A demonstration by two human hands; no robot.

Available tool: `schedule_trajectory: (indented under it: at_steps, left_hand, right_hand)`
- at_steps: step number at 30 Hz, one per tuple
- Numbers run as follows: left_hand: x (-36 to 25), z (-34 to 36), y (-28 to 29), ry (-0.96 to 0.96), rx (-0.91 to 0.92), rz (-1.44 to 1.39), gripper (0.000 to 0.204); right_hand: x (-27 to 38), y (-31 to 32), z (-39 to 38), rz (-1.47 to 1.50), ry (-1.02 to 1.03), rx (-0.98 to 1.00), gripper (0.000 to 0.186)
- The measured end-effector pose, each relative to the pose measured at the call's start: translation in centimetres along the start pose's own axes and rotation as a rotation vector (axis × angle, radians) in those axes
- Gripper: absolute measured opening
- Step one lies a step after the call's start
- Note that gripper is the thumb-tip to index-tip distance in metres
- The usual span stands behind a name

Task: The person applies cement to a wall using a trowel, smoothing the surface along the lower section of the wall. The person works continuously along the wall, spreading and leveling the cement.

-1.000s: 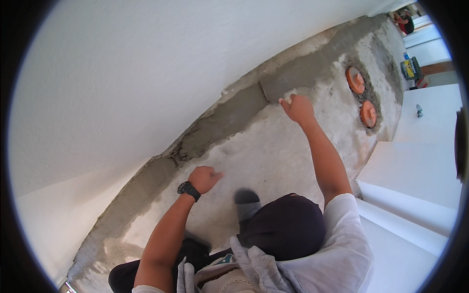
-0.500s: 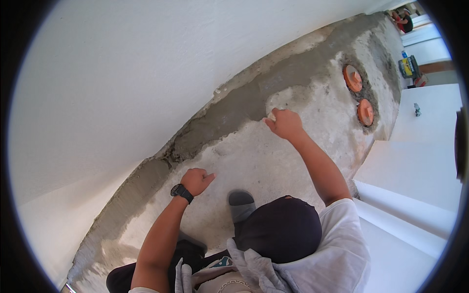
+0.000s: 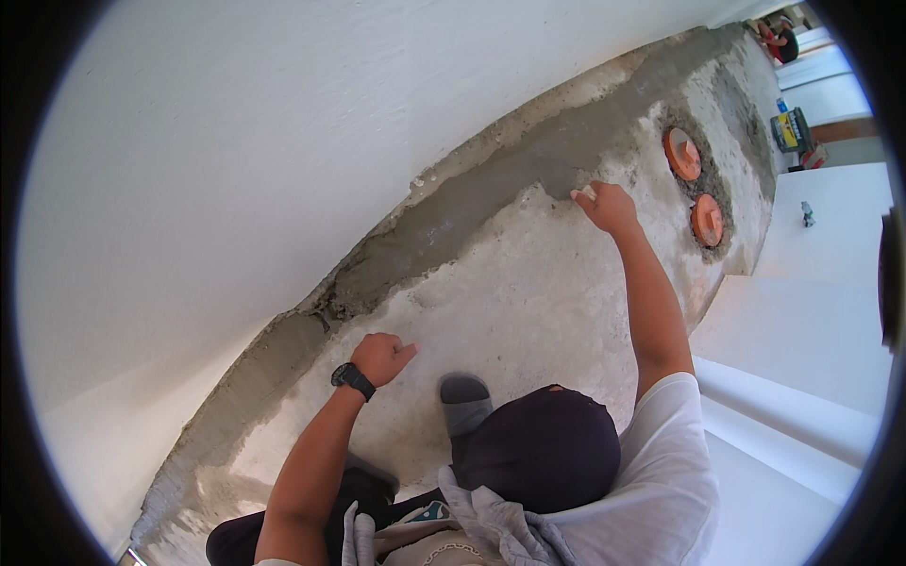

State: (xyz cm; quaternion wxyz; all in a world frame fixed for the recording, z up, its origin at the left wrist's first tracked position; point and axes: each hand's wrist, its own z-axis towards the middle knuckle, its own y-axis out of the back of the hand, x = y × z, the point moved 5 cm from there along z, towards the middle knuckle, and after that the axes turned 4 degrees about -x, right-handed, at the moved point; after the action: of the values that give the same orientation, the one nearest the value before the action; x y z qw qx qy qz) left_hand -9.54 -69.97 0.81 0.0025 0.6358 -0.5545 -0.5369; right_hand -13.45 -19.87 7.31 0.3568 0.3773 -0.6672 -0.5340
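Note:
My right hand [image 3: 608, 205] is stretched forward over the floor, its fingers closed round the pale handle of a trowel-like tool [image 3: 589, 192]. The tool's grey working end is hard to tell from the damp mortar band [image 3: 528, 160] beside it. That band runs along the foot of the white wall, darker than the pale concrete floor [image 3: 500, 302]. My left hand [image 3: 380, 358], with a black watch [image 3: 352, 379] at the wrist, hovers over the floor nearer me. Its fingers are curled, the thumb side points right, and nothing shows in it.
Two orange round caps [image 3: 682, 154] are set in rough mortar right of my right hand. A white wall [image 3: 236, 170] rises on the left; white steps [image 3: 793, 358] lie on the right. Farther off are a dark green and yellow container [image 3: 789, 130] and a crouching person [image 3: 781, 42].
My right hand has moved right and farther away along the mortar's edge with the tool, toward the orange caps. The left hand has barely shifted.

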Motion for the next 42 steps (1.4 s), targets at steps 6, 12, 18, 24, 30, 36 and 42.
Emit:
schedule_trajectory:
  at_steps: [6, 12, 18, 24, 30, 36, 42]
  left_hand:
    - [-1.1, 0.0, -0.2, -0.084, -0.013, 0.018, 0.054]
    - [-1.5, -0.2, -0.4, -0.070, 0.062, 0.067, 0.056]
    - [-1.3, -0.4, -0.1, -0.083, 0.055, 0.049, 0.056]
    - [-0.8, -0.5, 0.1, -0.114, 0.035, 0.039, 0.055]
    - [-1.1, 0.0, 0.5, -0.184, 0.013, 0.078, 0.054]
    - [-1.1, 0.4, 0.9, -0.153, 0.044, 0.045, 0.056]
    - [-1.2, 0.2, 0.9, -0.136, 0.078, 0.092, 0.055]
  right_hand:
    - [-2.0, -0.7, -0.3, 0.168, -0.119, -0.065, 0.055]
    - [0.3, -1.6, 1.0, 0.141, -0.191, -0.092, 0.053]
    - [5.3, -2.1, -0.7, 0.119, -0.054, 0.006, 0.053]
    - [10.6, -2.4, -4.7, 0.115, 0.027, 0.042, 0.054]
    - [14.0, -3.5, -9.6, 0.110, 0.062, 0.095, 0.047]
    - [15.1, -3.9, -15.2, 0.106, 0.148, 0.172, 0.047]
    - [10.5, -2.3, -11.7, 0.234, -0.043, 0.089, 0.055]
